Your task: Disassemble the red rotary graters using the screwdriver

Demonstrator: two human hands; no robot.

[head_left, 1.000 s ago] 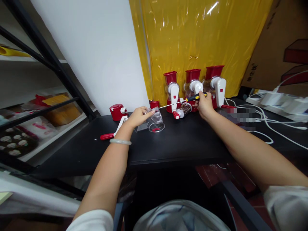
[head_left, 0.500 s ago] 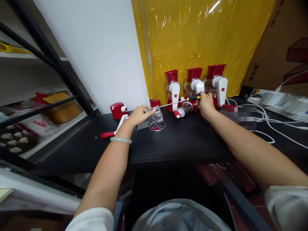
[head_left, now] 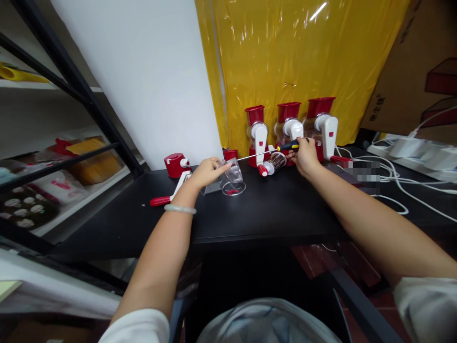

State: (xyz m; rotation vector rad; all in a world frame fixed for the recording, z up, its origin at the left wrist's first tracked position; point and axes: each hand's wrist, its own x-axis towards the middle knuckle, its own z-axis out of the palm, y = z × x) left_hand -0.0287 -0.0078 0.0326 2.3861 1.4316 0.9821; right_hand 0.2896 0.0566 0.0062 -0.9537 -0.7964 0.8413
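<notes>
My left hand (head_left: pixel 210 171) is closed around a clear plastic grater housing (head_left: pixel 233 175), which rests on the black table. In my right hand (head_left: pixel 303 156) is a screwdriver (head_left: pixel 293 144) with a black and yellow handle, its long shaft pointing left. The tip of the shaft reaches the clear housing; exactly where it touches I cannot tell. Below the shaft lies a metal grater drum (head_left: pixel 276 163) with a red and white end. Left of my left hand are a red grater base (head_left: pixel 174 165) and a white crank with a red handle (head_left: pixel 161 201).
Three red and white rotary graters (head_left: pixel 288 126) stand at the back against yellow wrapping. White cables (head_left: pixel 392 174) and a power strip (head_left: pixel 417 150) lie at the right. A shelf rack (head_left: pixel 74 85) stands on the left. The black table's front edge (head_left: pixel 250 242) is close to me.
Hardly anything differs: both hands keep their grip and place, and the screwdriver stays at the clear housing. The whole view shifts very slightly.
</notes>
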